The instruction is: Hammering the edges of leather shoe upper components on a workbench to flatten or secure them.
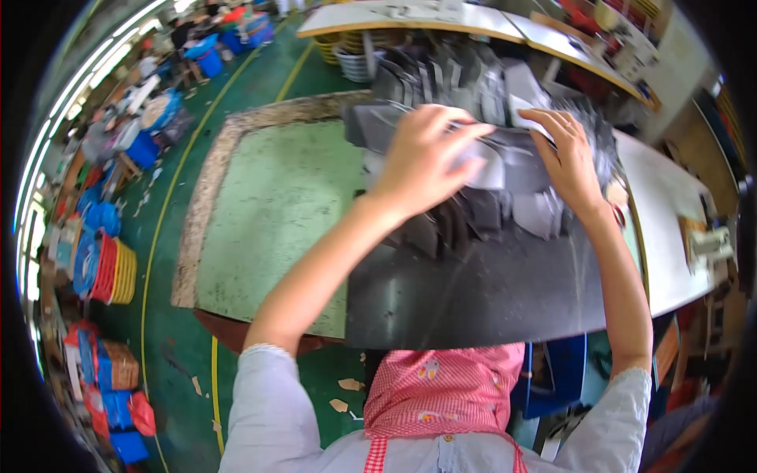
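Across the far half of a black work board (481,292) lie many thin, curved cut pieces of dark and light grey sheet material, stacked and overlapping. My left hand (430,158) is over the left part of these pieces, blurred by motion, with thumb and fingers apart. My right hand (572,158) bends over the right side of the heap. Between its thumb and fingers appears the upper edge of a dark grey piece (520,162), which stands between both hands. A paler grey piece (538,214) lies in front of it, near my right wrist.
Left of the board is a worn green tabletop (272,213) with a rough, speckled border. A white table (410,17) runs along the back, and a white surface (666,213) with a sewing machine (710,243) is at right. Coloured baskets (114,268) line the aisle at left.
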{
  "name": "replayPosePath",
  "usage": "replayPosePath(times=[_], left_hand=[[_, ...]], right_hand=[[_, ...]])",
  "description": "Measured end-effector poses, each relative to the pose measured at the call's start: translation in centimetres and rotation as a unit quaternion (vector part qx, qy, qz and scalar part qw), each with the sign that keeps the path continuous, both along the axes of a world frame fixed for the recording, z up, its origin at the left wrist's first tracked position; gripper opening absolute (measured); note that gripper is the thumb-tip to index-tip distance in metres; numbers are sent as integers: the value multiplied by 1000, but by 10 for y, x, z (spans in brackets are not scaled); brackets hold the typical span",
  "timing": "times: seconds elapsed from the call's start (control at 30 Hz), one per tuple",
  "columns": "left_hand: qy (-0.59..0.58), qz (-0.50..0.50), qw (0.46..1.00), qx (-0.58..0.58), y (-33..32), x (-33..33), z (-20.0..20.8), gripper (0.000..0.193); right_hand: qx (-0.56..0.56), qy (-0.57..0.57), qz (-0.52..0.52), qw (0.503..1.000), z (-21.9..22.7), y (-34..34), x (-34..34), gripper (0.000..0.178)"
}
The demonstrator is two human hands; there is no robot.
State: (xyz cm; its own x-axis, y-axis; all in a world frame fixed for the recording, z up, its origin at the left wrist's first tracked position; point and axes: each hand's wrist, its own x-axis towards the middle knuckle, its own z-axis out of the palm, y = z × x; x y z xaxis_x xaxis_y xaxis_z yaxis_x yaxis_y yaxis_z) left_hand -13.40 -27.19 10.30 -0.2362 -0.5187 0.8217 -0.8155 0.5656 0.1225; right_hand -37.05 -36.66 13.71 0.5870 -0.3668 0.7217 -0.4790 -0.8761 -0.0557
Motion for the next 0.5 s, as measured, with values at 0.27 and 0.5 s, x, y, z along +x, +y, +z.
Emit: replayPosePath(times=[0.27, 0.5], left_hand=[[-79, 116, 990, 16, -8, -46, -23, 34], [-22, -22, 999, 4, 48, -27, 9, 36]], right_hand=[[203, 51, -15, 978, 5, 6, -5, 11], [362, 10, 114, 925, 36, 28, 11, 11]])
